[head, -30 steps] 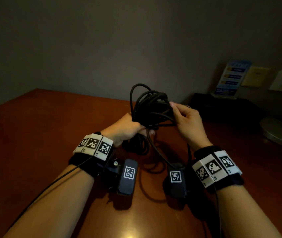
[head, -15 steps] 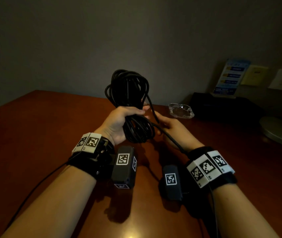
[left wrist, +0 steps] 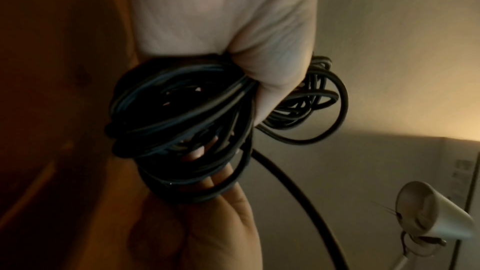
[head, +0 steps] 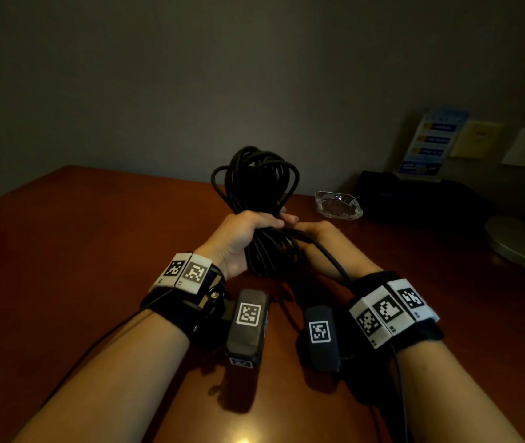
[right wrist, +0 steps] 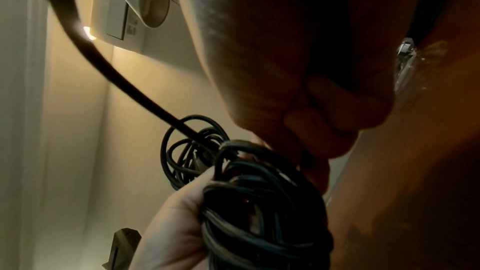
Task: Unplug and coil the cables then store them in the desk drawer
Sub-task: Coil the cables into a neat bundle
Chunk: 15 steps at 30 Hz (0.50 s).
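Dim, warm light glows along the wall; wrist views are soft, noisy, with bowed edges.

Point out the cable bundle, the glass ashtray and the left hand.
cable bundle [head: 256, 174]: head view, on the loops standing up above the fist.
glass ashtray [head: 337, 205]: head view, on its clear bowl, on the desk beyond the hands.
left hand [head: 238, 238]: head view, on its back, gripping the bundle.

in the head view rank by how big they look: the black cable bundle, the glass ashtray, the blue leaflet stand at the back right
1. black cable bundle, held nearest the camera, which inflates it
2. blue leaflet stand
3. glass ashtray

The last two look close in area, and the stand sits farther back, so that order is unsure.
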{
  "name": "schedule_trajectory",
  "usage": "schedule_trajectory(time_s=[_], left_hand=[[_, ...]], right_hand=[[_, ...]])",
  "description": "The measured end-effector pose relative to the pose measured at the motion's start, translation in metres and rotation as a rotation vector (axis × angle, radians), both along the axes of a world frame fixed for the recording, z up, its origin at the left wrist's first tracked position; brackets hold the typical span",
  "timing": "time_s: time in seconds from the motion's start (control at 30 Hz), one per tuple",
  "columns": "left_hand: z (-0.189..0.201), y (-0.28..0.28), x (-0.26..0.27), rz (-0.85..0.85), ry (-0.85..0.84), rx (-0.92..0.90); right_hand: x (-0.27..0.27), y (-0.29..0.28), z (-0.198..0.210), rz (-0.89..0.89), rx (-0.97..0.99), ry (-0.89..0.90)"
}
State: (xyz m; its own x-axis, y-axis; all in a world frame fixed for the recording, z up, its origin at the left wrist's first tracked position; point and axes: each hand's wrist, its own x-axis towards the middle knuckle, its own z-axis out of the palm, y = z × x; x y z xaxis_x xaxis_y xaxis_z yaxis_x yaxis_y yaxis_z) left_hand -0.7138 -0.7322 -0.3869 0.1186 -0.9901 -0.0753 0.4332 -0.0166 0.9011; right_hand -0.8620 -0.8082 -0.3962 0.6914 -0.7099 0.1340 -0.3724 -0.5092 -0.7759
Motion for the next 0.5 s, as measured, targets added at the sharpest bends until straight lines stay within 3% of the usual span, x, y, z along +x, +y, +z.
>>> schedule_trajectory(time_s=[0.17, 0.4, 0.5], left_hand=[[0.003, 0.002, 0.011, 0.150, 0.037, 0.027], [0.008, 0.007, 0.028, 0.236, 0.096, 0.013], [0.009, 0.010, 0.041, 0.237, 0.078, 0.053]], right_hand=[[-0.002, -0.004, 0.003, 0.002, 0.072, 0.007], [-0.017, -0.025, -0.008, -0.395, 0.186, -0.107], [-0.019, -0.029, -0.013, -0.569, 0.233, -0.262]])
